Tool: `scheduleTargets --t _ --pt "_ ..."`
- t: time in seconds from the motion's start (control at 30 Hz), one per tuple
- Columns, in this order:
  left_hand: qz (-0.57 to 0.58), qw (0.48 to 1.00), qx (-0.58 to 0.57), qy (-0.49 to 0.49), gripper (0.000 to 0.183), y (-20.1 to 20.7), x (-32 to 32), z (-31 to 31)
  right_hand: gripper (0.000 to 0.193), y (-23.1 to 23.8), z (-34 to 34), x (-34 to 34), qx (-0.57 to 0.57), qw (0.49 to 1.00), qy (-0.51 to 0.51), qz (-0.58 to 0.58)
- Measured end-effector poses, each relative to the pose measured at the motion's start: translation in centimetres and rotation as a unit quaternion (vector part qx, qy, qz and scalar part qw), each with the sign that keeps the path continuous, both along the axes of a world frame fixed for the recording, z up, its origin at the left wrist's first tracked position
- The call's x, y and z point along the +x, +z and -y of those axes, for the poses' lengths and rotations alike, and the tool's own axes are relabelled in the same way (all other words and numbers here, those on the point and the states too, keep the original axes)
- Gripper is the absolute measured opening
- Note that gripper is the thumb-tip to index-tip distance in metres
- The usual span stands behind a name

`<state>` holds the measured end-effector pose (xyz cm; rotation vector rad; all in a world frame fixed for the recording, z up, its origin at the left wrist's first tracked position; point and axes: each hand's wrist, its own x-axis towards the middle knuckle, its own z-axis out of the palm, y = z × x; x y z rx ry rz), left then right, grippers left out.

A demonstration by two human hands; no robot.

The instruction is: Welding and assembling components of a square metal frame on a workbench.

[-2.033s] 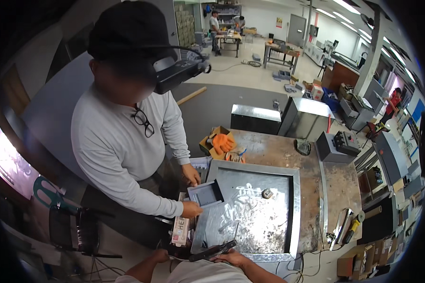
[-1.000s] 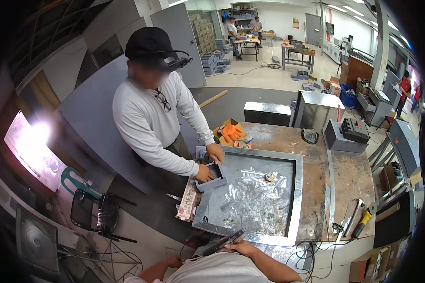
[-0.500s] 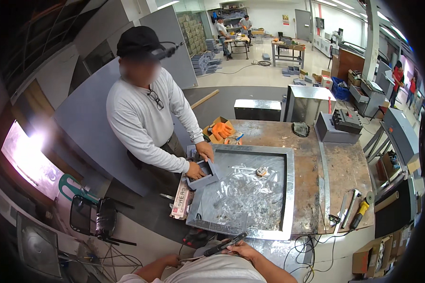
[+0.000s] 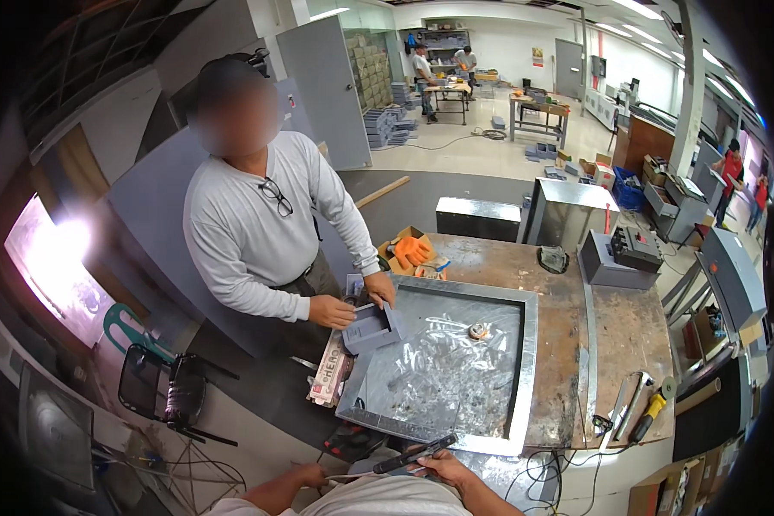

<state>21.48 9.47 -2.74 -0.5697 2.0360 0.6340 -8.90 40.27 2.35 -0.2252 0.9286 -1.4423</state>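
Close to my body, my right hand (image 4: 443, 467) is closed round the end of a long black handheld tool (image 4: 414, 454), whose exact kind I cannot make out. My left hand (image 4: 312, 476), low at the left, is closed on a thin pale cord (image 4: 348, 475) running toward the tool. Just beyond lies a large square metal frame (image 4: 529, 370) with clear plastic sheeting (image 4: 456, 378) and a small roll (image 4: 477, 331) in it. Across the bench, a co-worker in a light grey shirt (image 4: 258, 215) has both hands on a small open grey box (image 4: 374, 331) at the frame's left corner.
The worn bench (image 4: 559, 318) holds an angle grinder (image 4: 652, 413), metal strips, a grey box with a black device (image 4: 636, 248) and orange gloves (image 4: 411, 251). Loose cables (image 4: 542, 477) hang at the near edge. A black chair (image 4: 189, 391) stands left; other people work far back.
The co-worker has raised their head and drawn one hand from inside the grey box to its edge. My view has tilted slightly; my hands keep their hold.
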Motion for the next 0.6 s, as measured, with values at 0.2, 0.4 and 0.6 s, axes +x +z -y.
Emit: scheduleTargets --t 0.2,0.4,0.6 --pt "0.003 1.000 0.012 -0.008 0.035 -1.8 2.2 -0.9 0.034 0.0 0.4 0.1 0.021 0.999 0.030 -0.011" --pt "-0.007 0.999 0.033 0.035 0.029 -3.7 4.3 -1.9 0.039 0.4 0.7 0.0 0.045 0.997 0.065 -0.025" --pt "-0.014 0.999 0.017 0.041 0.028 -4.7 4.4 -2.1 0.035 0.4 -0.1 0.3 0.035 0.998 0.039 -0.023"
